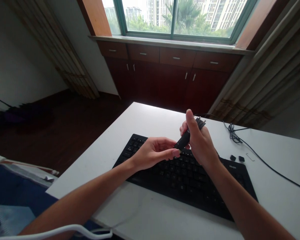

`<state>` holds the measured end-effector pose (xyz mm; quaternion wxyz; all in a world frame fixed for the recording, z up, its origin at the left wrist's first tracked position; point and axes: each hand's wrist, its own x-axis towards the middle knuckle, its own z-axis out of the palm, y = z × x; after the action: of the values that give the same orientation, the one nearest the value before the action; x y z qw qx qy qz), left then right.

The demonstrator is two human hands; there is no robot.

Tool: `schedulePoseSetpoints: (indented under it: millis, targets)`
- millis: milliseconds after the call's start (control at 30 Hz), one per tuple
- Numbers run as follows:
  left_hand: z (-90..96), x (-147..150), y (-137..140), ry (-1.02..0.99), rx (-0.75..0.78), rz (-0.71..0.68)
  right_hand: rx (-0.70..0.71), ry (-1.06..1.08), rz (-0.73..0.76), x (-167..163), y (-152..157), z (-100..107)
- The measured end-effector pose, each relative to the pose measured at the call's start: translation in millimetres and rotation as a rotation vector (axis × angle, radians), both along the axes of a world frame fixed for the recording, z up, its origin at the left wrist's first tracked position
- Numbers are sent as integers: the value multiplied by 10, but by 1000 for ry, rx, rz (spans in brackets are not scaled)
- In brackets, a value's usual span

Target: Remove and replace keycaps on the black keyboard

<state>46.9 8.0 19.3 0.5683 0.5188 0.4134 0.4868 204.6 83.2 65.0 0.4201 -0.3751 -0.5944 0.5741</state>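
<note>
My right hand (pixel 200 138) is wrapped round a slim black tool (pixel 183 140), its thumb raised along the upper end. A dark grey, brush-like head with thin prongs shows at the tool's top, but its exact kind is unclear. The fingers of my left hand (pixel 156 151) pinch the tool's lower end. Both hands are above a black keyboard (pixel 175 180), which lies at a slant on the white table (pixel 140 210). My hands and forearms hide part of its keys.
Right of the keyboard lie two small black keycaps (pixel 237 158) and a thin bent wire (pixel 250 157). A bundled black cable (pixel 235 133) trails toward the right edge. Blue fabric (pixel 20 190) and a white curved bar (pixel 72 228) are at lower left. Cabinets (pixel 160 76) stand under the window.
</note>
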Motion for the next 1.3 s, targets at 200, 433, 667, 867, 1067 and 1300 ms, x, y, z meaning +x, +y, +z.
schedulePoseSetpoints:
  millis: [200,433,667,867,1067,1300]
  targets:
    - [82,-30,-32,13,138,60,63,95,292,66,8,-55]
    - [-15,1,-22,4,216,88,198,38,213,35,-36,-73]
    - [-42,87,7,320,340,60,-273,503,-14,2,-314,-181]
    - [69,-35,15,931,784,-126,-295,645,-89,250,-417,-298]
    - [-62,-232,-182,1218,1034,-137,-245,627,11,288,-587,-446]
    - [-122,-140,-300,1206,1091,-139,-140,568,-12,238,-665,-515]
